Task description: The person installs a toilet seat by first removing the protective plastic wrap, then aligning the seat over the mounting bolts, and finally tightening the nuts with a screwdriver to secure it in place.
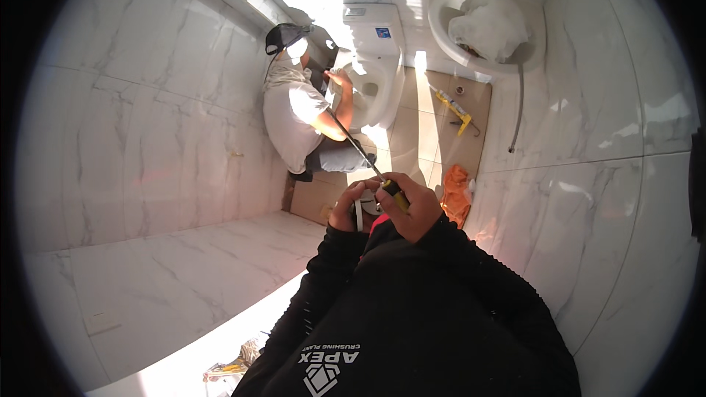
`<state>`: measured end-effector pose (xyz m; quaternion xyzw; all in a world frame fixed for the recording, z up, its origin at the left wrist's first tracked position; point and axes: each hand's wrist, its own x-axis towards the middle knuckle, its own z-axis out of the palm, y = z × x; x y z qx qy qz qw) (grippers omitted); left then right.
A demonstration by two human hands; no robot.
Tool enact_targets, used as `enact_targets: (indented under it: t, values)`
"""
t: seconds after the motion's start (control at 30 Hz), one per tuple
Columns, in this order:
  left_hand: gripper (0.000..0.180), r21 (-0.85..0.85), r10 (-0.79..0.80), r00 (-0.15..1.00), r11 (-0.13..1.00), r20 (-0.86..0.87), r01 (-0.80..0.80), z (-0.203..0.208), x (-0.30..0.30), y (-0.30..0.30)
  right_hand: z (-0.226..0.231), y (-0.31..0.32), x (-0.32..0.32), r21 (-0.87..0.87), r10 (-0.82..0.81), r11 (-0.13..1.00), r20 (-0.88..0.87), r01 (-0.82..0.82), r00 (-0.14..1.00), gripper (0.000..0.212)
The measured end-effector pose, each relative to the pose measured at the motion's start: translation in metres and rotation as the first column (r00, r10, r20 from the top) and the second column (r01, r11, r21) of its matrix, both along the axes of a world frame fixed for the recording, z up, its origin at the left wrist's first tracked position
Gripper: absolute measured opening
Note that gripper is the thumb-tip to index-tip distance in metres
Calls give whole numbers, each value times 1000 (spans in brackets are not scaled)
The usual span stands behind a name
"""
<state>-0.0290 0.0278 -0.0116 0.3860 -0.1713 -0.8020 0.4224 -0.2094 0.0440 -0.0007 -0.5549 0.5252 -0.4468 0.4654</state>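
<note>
In front of my chest, my right hand [419, 209] is wrapped round the yellow and black handle of a screwdriver [396, 192]. Its long thin shaft points forward and to the left, toward a crouching person. Close beside it, my left hand [343, 210] curls its fingers about a small round pale piece [370, 201]. A narrow white strip stands out by those fingers. What kind of piece this is, I cannot make out, since both hands partly cover it.
The person [290, 114] crouches at the left of a white toilet [382, 48], one hand on its rim. A yellow caulking gun [454, 109] and an orange cloth [456, 195] lie on the tiled floor. A washbasin [440, 18] holding a white plastic bag hangs at right, a hose [521, 110] below it.
</note>
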Motion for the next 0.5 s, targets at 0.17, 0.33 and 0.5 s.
enact_targets:
  t: [0.17, 0.33, 0.5]
  values:
    - [36, -36, -14, 990, 999, 140, 20, -12, -2, -1, -8, -2, 1, -86, -7, 996, -120, -3, 993, 39]
    - [36, -305, -22, 869, 932, 495, 198, -36, -2, -2, -8, -4, -2, -76, 38, 996, -160, -51, 986, 44]
    - [39, 82, -101, 995, 992, -4, 101, -37, -2, -9, -8, -6, -3, -106, 111, 986, -191, -133, 975, 41]
